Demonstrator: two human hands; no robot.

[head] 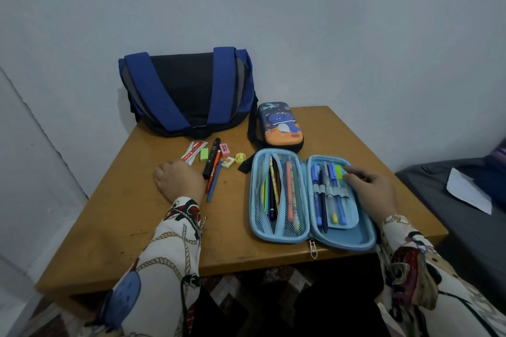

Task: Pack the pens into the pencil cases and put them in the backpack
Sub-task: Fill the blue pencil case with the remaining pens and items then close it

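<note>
Closest to me are two sleeves of cream fabric printed with ropes and red patches, reaching over the near edge of a square, yellowish wooden table (115, 241). The left hand (179, 180) rests knuckles-up on the wood with its fingers curled under; whether they hold anything I cannot tell. Just beside it lie a black marker (211, 157), an orange pen (213, 171) and a blue pen (214, 182), side by side and touching. Past them sit a green eraser (204, 154), a pink eraser (225, 149) and a red-and-white wrapper (193, 151).

The right hand (372, 189) lies on the right half of a light-blue, oval zip pencil case (312, 195) spread open flat, fingers loosely extended, fingertips at a green tab. That half holds blue pens under elastic loops; the left half keeps pencils behind mesh.

Behind it a closed hard pencil case with a cartoon dinosaur (280, 126) lies beside a blue-and-black fabric backpack (186, 90) leaning against the wall
</note>
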